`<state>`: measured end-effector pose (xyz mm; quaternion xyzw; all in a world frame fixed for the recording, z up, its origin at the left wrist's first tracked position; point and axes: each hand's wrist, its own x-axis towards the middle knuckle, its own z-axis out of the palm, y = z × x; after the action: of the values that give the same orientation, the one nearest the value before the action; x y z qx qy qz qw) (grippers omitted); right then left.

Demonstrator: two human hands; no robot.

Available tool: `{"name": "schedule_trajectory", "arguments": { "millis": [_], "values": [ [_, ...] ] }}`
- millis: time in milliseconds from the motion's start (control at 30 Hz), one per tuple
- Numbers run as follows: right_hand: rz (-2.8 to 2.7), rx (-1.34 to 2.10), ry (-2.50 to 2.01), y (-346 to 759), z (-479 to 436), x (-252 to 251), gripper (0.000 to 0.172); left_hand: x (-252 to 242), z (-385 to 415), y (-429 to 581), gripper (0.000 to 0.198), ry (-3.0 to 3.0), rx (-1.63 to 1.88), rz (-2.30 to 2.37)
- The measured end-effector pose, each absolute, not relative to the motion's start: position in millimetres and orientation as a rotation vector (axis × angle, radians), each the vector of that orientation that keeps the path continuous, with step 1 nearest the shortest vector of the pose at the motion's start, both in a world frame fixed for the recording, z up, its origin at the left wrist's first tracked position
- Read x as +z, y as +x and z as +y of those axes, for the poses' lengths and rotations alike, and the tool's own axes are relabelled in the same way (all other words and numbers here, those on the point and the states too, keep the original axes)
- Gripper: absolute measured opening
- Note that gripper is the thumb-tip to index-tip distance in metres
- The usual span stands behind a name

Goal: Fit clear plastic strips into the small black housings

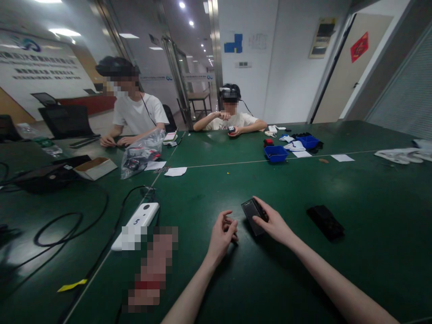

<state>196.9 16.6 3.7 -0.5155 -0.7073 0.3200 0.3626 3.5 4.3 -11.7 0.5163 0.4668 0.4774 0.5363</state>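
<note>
Gripping a black rectangular box [252, 217] from its right side, the right hand [275, 222] sets its thumb on the near face and its fingers along the far edge. That hold probably leaves the box's left side exposed to the left hand [221, 236], whose fingers curl loosely, just beside the box, with nothing visible between them. Whether the box touches the green table [202, 193] I cannot tell.

To the left lies a white device [148, 212] marked 5, near a black cable [123, 207]; to the right, a folded black item [326, 222], well apart from the right wrist, so sideways travel looks easy enough. Green surface stretches ahead of the box toward a pale seam.

Farther off, a clear plastic bag [143, 153] sits beside an open cardboard box [96, 167], and a blue tray [276, 154] stands across the seam. Beyond, two co-workers sit at the table's far side, one holding a small dark object [231, 129].
</note>
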Motion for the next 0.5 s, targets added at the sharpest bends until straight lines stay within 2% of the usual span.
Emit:
{"name": "schedule_trajectory", "arguments": {
  "millis": [267,367,500],
  "values": [
    [-1.910,-0.305,-2.057,274,51,24,0.045,-16,5,4,0.041,1.280,1.108,1.124],
    [-1.936,-0.526,-2.162,285,55,20,0.037,-15,4,4,0.040,1.294,1.098,1.126],
    [-1.947,-0.636,-2.202,286,56,12,0.029,-14,4,4,0.038,1.307,1.082,1.126]
  ]
}}
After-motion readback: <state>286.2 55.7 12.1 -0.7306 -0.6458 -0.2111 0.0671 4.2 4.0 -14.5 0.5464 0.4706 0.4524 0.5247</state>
